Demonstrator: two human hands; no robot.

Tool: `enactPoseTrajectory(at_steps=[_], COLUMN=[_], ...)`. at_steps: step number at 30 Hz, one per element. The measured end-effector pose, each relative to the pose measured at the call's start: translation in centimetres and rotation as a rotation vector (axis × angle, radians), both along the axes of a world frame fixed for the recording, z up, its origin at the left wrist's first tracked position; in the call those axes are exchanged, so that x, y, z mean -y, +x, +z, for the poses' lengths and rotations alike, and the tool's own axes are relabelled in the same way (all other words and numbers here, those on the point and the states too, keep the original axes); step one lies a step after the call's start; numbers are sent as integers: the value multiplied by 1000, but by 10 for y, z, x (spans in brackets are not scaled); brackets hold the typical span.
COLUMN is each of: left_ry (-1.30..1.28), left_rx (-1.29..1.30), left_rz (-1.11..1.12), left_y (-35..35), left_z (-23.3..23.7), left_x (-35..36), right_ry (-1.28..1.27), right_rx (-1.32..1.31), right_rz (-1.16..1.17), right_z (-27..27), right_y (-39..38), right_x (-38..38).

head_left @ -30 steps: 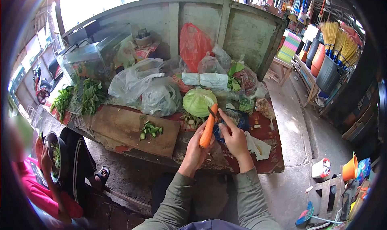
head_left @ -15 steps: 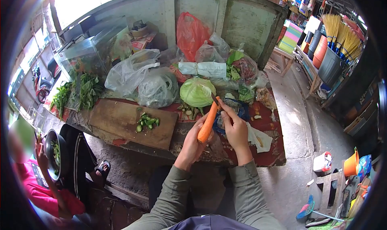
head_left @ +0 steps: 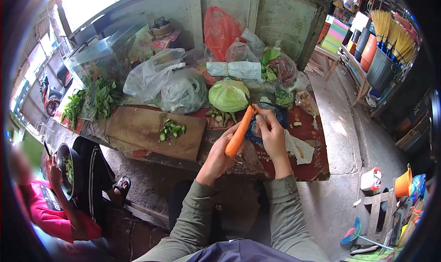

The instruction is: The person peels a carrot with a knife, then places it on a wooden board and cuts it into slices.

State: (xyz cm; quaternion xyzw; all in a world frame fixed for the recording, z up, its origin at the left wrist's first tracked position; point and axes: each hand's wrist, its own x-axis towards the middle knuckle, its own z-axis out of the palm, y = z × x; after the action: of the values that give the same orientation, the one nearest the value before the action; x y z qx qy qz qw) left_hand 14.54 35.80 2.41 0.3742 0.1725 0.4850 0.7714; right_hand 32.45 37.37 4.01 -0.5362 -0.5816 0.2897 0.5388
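Observation:
My left hand (head_left: 215, 160) is closed around the thick lower part of a peeled-looking orange carrot (head_left: 240, 132), which slants up and away from me. At the carrot's upper end, my right hand (head_left: 273, 140) is closed on a small knife (head_left: 251, 104). Only a little of its dark blade shows; the handle is hidden in the fingers. Just beyond the carrot tip sits a pale green cabbage (head_left: 228, 95). To the left, a wooden chopping board (head_left: 138, 126) bears chopped green vegetable pieces (head_left: 172, 129).
Plastic bags (head_left: 183, 91) and a wrapped white bundle (head_left: 233, 70) crowd the table's back. Leafy greens (head_left: 103, 96) lie at its left end, near a glass case (head_left: 98, 62). A seated person in pink (head_left: 53, 207) holds a pan (head_left: 70, 170) at the left.
The view has shifted slightly, so the table sits a little higher and further right. My right fingers and the knife have moved slightly at the carrot's upper end. My left hand keeps its hold.

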Motion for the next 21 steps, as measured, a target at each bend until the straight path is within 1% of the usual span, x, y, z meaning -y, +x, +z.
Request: enactPoseTrajectory(at_steps=[2, 5, 8, 10, 11, 13, 14, 15, 17, 18, 19, 21], left_ry=[-26, -82, -91, -61, -61, -29, -29, -10, 9, -37, -83, -120], left_rx=[-22, -52, -25, -9, -7, 26, 28, 57, 83, 56, 29, 41], left_rz=[10, 21, 13, -21, -21, -12, -11, 27, 69, 147, 225, 248], left_y=[0, 0, -2, -6, -7, -12, -13, -15, -17, -17, -17, -18], left_z=[5, 10, 5, 2, 1, -2, -7, -10, -13, -8, -5, -2], left_x=[3, 5, 3, 1, 1, -2, -5, -9, -13, -13, -14, -15], right_ry=[10, 73, 75, 30, 29, 141, 141, 140, 263, 276, 275, 196], right_rx=[5, -67, -113, -195, -193, -10, 54, 56, 272, 384, 382, 662], right_rz=[-27, -15, 5, -75, -75, -150, -155, -153, -84, -102, -99, -88], right_z=[-8, -14, -6, 2, 1, 4, 4, 2, -3, -3, -1, 4], right_y=[2, 2, -2, -4, -1, 7, 7, 6, 2, 2, 3, 8], right_x=[-5, -9, -6, -3, -4, -4, -2, 0, 3, 6, 10, 19])
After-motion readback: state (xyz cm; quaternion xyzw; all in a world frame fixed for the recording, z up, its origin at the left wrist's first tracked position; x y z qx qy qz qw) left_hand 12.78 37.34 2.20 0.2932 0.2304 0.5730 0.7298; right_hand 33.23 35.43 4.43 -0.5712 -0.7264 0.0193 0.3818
